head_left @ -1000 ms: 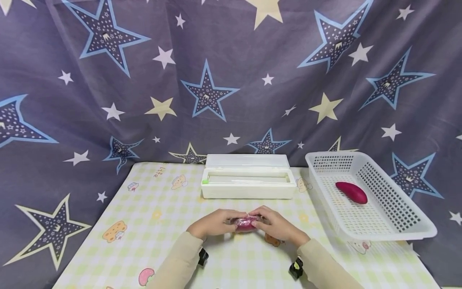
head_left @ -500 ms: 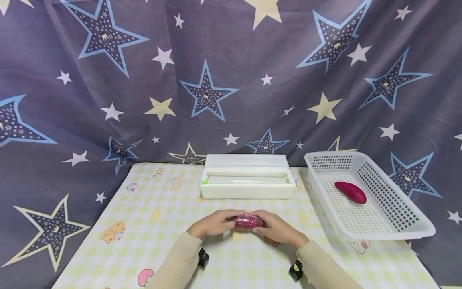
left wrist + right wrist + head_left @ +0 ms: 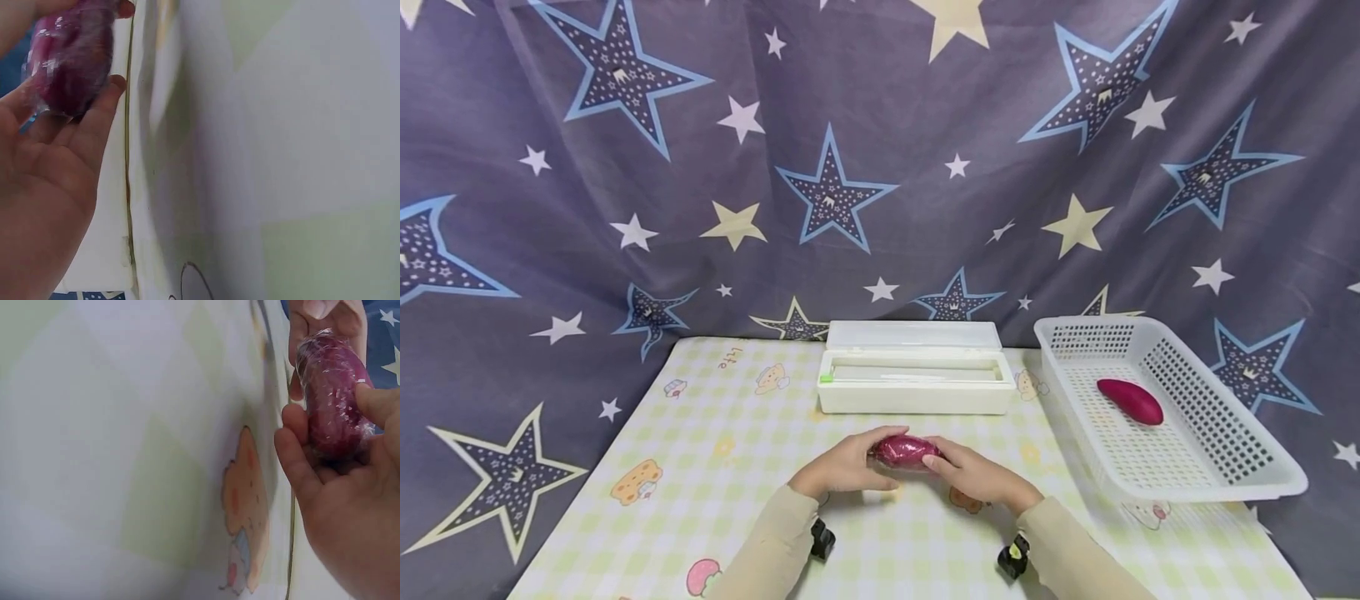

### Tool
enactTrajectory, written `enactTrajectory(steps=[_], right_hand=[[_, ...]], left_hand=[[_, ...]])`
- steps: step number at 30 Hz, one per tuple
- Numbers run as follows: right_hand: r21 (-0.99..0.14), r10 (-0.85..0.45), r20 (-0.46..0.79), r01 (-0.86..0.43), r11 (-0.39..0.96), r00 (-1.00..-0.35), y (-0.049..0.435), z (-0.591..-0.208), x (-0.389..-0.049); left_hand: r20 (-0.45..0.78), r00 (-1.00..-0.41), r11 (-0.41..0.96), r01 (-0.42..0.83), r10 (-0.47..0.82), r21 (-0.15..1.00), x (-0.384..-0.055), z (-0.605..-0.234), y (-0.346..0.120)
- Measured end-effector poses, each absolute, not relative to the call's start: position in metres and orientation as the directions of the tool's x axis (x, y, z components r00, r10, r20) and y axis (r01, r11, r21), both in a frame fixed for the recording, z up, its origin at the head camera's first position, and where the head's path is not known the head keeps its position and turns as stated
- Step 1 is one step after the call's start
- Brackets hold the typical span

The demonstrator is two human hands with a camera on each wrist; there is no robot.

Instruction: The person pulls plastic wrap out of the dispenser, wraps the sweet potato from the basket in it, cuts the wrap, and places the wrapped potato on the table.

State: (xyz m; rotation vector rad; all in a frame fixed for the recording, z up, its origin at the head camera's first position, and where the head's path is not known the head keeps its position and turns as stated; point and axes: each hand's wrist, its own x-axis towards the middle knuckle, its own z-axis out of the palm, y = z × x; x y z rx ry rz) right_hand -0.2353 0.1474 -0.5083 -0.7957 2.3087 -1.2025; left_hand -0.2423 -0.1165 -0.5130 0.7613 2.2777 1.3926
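Note:
A purple sweet potato (image 3: 906,451) wrapped in clear, shiny cling film is held above the table between the two hands. My right hand (image 3: 977,475) grips its right end, thumb on the near side and fingers curled beneath, as the right wrist view shows on the film-covered sweet potato (image 3: 334,406). The left hand (image 3: 853,461) is at the other end with its thumb spread away and its fingers loosely extended. In the left wrist view, the left fingers (image 3: 103,115) lie right at the wrapped end, and the palm faces it.
Behind the hands stands a white cling film box (image 3: 917,398) with its lid raised. A white perforated basket (image 3: 1210,492) at the right holds another, unwrapped sweet potato (image 3: 1131,401). A checked cloth (image 3: 760,467) covers the table; a starry curtain (image 3: 880,208) hangs behind.
The left thumb has come off the sweet potato and the left hand has opened. The sweet potato has tilted and risen slightly, while the right hand keeps its grip.

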Motion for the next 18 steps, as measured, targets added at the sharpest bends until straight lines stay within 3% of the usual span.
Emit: enactTrajectory(steps=[9,18], right_hand=[[-0.872,-0.59,-0.108,-0.209,0.443,-0.8,0.1501,-0.5014,-0.2387],[-0.89,-0.537,-0.095,-0.17,0.423,-0.838,0.1484,-0.5036,-0.2394]], left_hand=[[0.209,-0.736,0.265,0.471,0.644,0.841,-0.247,-0.515,-0.1114],[0.238,-0.796,0.365,0.492,0.557,0.791,-0.2468,-0.512,-0.1074]])
